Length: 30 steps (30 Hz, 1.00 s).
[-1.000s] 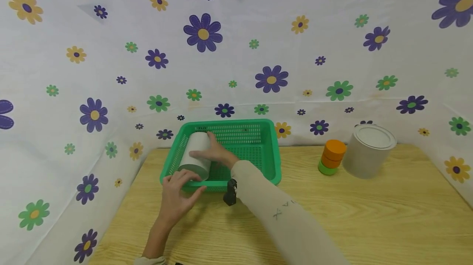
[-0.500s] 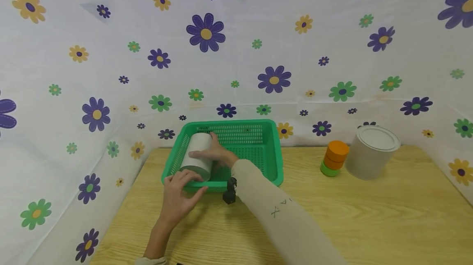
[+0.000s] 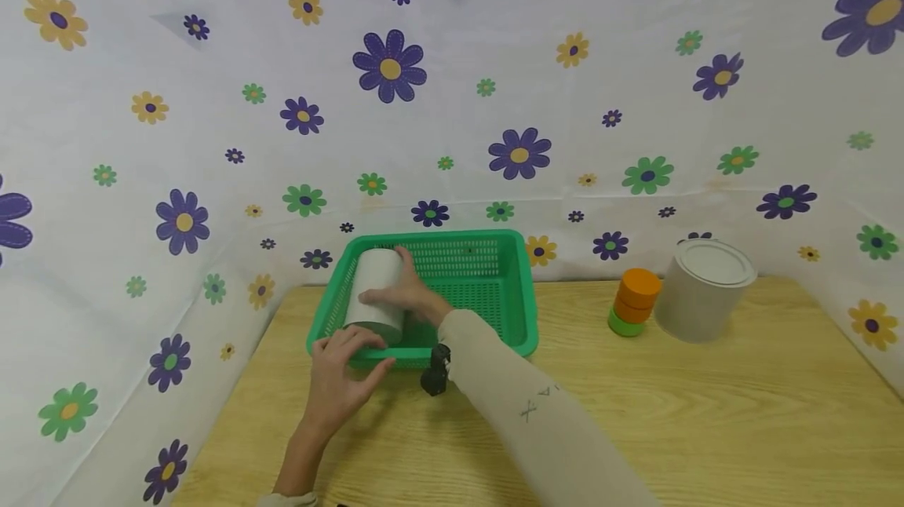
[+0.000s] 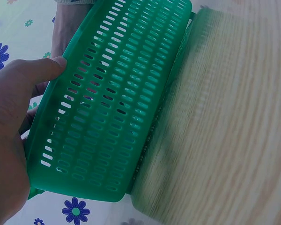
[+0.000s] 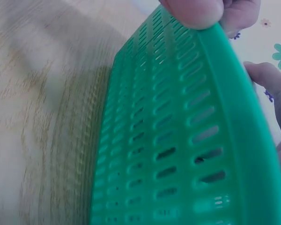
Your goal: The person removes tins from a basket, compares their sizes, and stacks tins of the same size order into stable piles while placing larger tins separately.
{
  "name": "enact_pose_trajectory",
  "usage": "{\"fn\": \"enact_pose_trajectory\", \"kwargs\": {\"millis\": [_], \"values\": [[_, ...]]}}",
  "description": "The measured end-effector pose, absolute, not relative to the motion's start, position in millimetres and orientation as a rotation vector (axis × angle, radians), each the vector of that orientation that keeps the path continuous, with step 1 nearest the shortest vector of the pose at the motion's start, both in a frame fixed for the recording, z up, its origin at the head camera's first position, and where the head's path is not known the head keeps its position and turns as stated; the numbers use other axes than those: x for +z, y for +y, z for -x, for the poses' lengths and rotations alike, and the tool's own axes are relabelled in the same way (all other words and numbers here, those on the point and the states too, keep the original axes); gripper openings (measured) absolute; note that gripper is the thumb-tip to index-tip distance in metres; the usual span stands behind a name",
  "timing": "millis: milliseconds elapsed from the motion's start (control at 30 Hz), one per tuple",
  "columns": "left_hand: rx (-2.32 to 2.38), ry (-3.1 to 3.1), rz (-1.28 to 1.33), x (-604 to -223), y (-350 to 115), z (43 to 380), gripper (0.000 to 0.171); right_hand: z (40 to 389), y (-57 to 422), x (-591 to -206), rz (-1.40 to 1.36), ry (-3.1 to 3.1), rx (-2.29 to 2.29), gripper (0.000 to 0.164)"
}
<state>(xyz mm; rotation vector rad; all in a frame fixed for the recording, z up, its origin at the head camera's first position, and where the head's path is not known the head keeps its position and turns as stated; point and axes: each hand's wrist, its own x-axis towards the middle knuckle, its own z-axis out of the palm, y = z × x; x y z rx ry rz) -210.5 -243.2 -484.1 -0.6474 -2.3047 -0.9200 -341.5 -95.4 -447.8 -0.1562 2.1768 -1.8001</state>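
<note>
A white cylindrical can (image 3: 374, 279) lies at a tilt inside the left part of a green slotted plastic basket (image 3: 523, 287). My right hand (image 3: 408, 291) grips the can from its right side, thumb on the near side and fingers toward the far end. My left hand (image 3: 341, 370) holds the basket's front rim. Its fingers reach over the rim, beside the can's near end, and the left wrist view shows the thumb (image 4: 54, 68) on the rim's edge. Whether those fingers touch the can is hidden. In the right wrist view, the basket wall (image 5: 178, 117) covers most of the can.
On the right of the wooden table (image 3: 671, 413) stand a large lidded light-grey can (image 3: 702, 295) and, against its left, a small stack of orange and green round pieces (image 3: 636, 299). A white flowered cloth (image 3: 452, 99) hangs behind and along both sides.
The far end of the white can has risen slightly in my right hand, and less of its near end face shows. My left hand stays at the rim. The head view shifts a little.
</note>
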Motion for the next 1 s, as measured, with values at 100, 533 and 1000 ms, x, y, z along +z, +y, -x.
{"fn": "enact_pose_trajectory", "kwargs": {"millis": [100, 533, 1000], "values": [[-0.921, -2.295, 0.664, -484.6, -243.1, 211.8, 0.023, 337.4, -89.7, -442.5, 0.210, 2.218, -1.856, 0.113], [-0.910, -2.286, 0.671, -483.4, -249.9, 210.5, 0.024, 318.0, -77.6, -422.6, 0.314, 2.358, -1.907, 0.114], [-0.932, -2.263, 0.700, -485.9, -243.5, 214.2, 0.024, 301.5, -38.0, -409.7, 0.602, 2.457, -1.947, 0.113]]}}
